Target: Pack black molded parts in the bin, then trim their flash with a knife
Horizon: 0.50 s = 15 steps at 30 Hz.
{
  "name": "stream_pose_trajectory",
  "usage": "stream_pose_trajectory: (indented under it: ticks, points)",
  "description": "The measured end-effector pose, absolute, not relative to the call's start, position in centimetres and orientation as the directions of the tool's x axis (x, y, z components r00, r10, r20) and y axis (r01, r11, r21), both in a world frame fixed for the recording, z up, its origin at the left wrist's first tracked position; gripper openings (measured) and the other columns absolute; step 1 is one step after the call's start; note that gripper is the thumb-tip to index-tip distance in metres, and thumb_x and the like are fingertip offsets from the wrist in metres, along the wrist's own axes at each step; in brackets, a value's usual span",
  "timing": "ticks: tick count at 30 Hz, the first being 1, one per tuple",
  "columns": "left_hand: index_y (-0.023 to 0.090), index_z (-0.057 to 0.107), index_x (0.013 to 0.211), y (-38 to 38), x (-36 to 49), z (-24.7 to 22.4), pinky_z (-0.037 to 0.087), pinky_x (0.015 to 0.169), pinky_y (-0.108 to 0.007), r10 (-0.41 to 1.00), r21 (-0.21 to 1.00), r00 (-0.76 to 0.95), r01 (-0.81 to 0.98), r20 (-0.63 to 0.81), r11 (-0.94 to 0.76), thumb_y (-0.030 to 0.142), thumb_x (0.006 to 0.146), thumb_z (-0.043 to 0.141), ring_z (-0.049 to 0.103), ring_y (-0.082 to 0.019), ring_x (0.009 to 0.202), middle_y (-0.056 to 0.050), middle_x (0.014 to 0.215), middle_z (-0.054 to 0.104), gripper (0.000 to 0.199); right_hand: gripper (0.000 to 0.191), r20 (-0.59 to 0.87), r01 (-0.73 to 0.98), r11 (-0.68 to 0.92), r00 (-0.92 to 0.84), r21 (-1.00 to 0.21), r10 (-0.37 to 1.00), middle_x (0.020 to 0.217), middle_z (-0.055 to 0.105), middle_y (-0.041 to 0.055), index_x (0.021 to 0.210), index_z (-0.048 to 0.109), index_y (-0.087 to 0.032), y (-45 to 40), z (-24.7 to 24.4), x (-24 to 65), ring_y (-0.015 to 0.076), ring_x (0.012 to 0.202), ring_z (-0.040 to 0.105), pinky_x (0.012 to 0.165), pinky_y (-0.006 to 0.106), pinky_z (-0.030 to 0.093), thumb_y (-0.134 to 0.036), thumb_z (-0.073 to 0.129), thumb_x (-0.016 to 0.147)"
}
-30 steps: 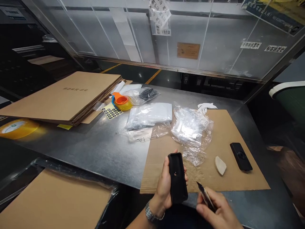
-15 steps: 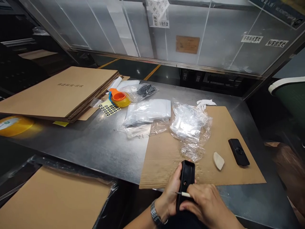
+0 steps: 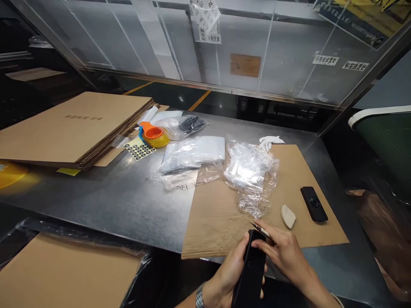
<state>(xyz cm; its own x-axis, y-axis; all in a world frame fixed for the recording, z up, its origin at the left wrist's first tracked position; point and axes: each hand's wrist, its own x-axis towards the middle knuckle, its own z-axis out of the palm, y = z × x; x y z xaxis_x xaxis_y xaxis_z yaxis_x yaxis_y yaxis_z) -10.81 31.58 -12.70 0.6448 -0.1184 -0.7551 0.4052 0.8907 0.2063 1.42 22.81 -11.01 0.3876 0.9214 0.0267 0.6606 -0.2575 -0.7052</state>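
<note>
My left hand point(image 3: 233, 267) is wrapped round a long black plastic case point(image 3: 252, 273), held upright over the table's front edge. Between thumb and fingers, my right hand point(image 3: 284, 252) grips a thin pen-like tool point(image 3: 262, 230) with a pale handle and a dark, pointed tip. Its tip is at the case's top end; I cannot tell whether they touch. On the cardboard sheet point(image 3: 212, 218) just beyond lie a cream-coloured wedge-shaped pad point(image 3: 288, 217) and a second black case point(image 3: 314, 204) with a round feature.
Clear plastic bags point(image 3: 250, 171) and a bag of white sheets point(image 3: 192, 154) lie mid-table. Further left are an orange tape dispenser point(image 3: 152, 133), a dot sticker sheet point(image 3: 138, 149) and stacked cardboard point(image 3: 73, 128). A white glove point(image 3: 271, 141) rests at the back.
The case has turned, its hollow side no longer facing me. My right hand has moved up from its lower part to the top end with the tool. The view has shifted slightly.
</note>
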Motion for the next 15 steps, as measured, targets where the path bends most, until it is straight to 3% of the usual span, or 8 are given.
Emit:
stream_pose_trajectory:
  ticks: [2, 4, 6, 10, 13, 15]
  points:
    - [0.005, 0.062, 0.065, 31.5, -10.8, -12.5, 0.044, 0.036, -0.020, -0.131, 0.220, 0.643, 0.437, -0.754, 0.872, 0.068, 0.080, 0.025, 0.050, -0.011, 0.034, -0.006, 0.050, 0.054, 0.075, 0.023, -0.014, 0.581, -0.219, 0.336, -0.784, 0.942, 0.075, 0.063, 0.0014, 0.093, 0.063, -0.020, 22.9, -10.8, 1.9, 0.0135, 0.065, 0.057, 0.060, 0.022, 0.039, -0.038, 0.051, 0.087]
    - [0.006, 0.062, 0.066, 31.4, -10.9, -12.3, 0.044, 0.036, -0.021, -0.134, 0.231, 0.639, 0.454, -0.758, 0.860, 0.066, 0.082, 0.023, 0.050, -0.011, 0.036, -0.006, 0.049, 0.054, 0.073, 0.028, -0.048, 0.532, -0.212, 0.304, -0.820, 0.951, 0.063, 0.055, -0.0012, 0.067, 0.059, -0.018, 23.1, -10.6, 2.3, 0.0114, 0.059, 0.051, 0.056, 0.021, 0.035, -0.035, 0.050, 0.087]
    - [0.008, 0.062, 0.069, 31.3, -10.9, -12.1, 0.045, 0.037, -0.021, -0.121, 0.248, 0.643, 0.453, -0.756, 0.856, 0.064, 0.084, 0.022, 0.050, -0.011, 0.037, -0.005, 0.050, 0.055, 0.070, 0.036, -0.085, 0.487, -0.225, 0.294, -0.844, 0.952, 0.054, 0.045, -0.0034, 0.056, 0.051, -0.016, 23.3, -10.6, 2.6, 0.0091, 0.052, 0.042, 0.051, 0.021, 0.030, -0.033, 0.048, 0.087]
    - [0.008, 0.062, 0.069, 31.5, -10.8, -12.1, 0.044, 0.039, -0.021, -0.123, 0.252, 0.657, 0.446, -0.744, 0.859, 0.066, 0.082, 0.026, 0.050, -0.011, 0.038, -0.006, 0.049, 0.055, 0.070, 0.036, -0.159, 0.298, -0.273, 0.358, -0.915, 0.920, 0.056, 0.041, -0.0036, 0.060, 0.051, -0.016, 23.4, -11.0, 3.0, 0.0093, 0.054, 0.040, 0.051, 0.021, 0.030, -0.037, 0.045, 0.088]
    - [0.010, 0.063, 0.089, 32.1, -10.7, -12.2, 0.046, 0.042, -0.022, -0.024, 0.247, 0.696, 0.287, -0.718, 0.925, 0.063, 0.082, 0.033, 0.053, -0.012, 0.044, -0.004, 0.059, 0.057, 0.062, 0.031, -0.182, 0.219, -0.342, 0.533, -0.914, 0.827, 0.063, 0.048, -0.0018, 0.076, 0.058, -0.015, 22.9, -11.7, 2.5, 0.0121, 0.062, 0.046, 0.059, 0.023, 0.035, -0.040, 0.044, 0.087]
    - [0.014, 0.058, 0.107, 32.5, -10.6, -12.2, 0.046, 0.043, -0.022, 0.108, 0.286, 0.700, 0.142, -0.706, 0.948, 0.059, 0.084, 0.036, 0.053, -0.012, 0.047, -0.003, 0.064, 0.058, 0.055, 0.028, -0.236, 0.206, -0.406, 0.552, -0.891, 0.799, 0.061, 0.046, -0.0039, 0.092, 0.058, -0.015, 22.3, -12.3, 1.4, 0.0118, 0.059, 0.045, 0.057, 0.023, 0.035, -0.041, 0.049, 0.084]
